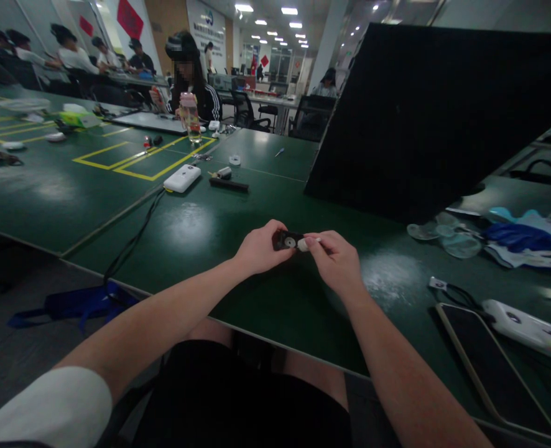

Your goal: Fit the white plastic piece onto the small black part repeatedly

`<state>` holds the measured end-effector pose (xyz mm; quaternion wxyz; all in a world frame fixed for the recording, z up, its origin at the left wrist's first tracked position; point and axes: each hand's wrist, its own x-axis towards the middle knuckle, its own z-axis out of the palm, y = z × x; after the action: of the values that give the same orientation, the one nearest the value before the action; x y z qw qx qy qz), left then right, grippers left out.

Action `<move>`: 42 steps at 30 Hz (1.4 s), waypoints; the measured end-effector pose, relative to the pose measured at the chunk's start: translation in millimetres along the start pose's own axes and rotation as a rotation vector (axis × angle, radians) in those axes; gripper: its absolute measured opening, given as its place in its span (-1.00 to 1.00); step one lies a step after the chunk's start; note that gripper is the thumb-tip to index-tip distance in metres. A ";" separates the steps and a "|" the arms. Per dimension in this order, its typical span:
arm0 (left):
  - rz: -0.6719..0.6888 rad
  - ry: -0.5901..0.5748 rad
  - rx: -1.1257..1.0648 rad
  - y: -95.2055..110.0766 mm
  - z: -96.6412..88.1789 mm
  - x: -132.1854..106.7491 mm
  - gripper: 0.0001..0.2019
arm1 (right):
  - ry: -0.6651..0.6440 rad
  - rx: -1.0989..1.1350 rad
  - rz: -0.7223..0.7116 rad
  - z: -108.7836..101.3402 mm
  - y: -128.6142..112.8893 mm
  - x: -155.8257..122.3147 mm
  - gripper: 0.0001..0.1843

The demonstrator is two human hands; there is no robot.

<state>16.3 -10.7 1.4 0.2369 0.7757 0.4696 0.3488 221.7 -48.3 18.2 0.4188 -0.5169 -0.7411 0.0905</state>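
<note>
My left hand is closed on a small black block with a round silver centre, holding it just above the green table. My right hand pinches a small white piece against the block's right end. Both hands meet in the middle of the view, near the table's front edge. What the white piece is cannot be made out.
A large black panel leans at the right. A phone, white power bank and blue gloves lie right. Another white power bank with a cable, a black bar and a bottle sit farther back. People sit beyond.
</note>
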 end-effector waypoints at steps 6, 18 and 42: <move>0.014 -0.011 0.007 0.4 -1.5 -0.4 -0.60 | 0.079 -0.023 0.009 0.4 -0.3 0.2 -0.75; -0.001 -0.060 0.052 4.1 -3.2 -1.3 -0.57 | 0.110 -0.044 -0.024 1.3 -0.1 0.9 -0.79; 0.033 -0.095 0.046 0.0 -1.1 -1.9 -0.56 | -0.093 0.089 0.079 3.6 5.8 2.6 -0.82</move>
<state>14.8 -12.3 1.5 0.2354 0.8041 0.4529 0.3047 222.7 -42.4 14.1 0.4025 -0.5217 -0.7342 0.1637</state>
